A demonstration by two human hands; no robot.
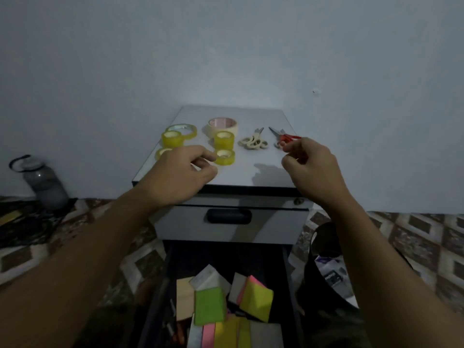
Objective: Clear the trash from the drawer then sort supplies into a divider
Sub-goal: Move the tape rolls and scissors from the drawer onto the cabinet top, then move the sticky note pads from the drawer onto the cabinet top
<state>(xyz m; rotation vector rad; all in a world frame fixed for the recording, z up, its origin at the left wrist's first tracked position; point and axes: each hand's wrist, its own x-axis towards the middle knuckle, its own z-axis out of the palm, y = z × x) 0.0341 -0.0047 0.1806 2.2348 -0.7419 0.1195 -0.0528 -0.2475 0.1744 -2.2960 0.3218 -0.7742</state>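
Left hand (183,172) loosely curled, empty, over cabinet top (246,162) front edge; right hand (311,169) perhaps pinching red scissors (285,137); tape rolls (224,156) crowd left side.

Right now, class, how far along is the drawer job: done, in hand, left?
Done: tape rolls and scissors lie on the cabinet top; the bin holds trash. In hand: left hand by a roll, right hand at the red scissors, grip unclear. Left: sticky notes sit in the drawer; no divider in view.
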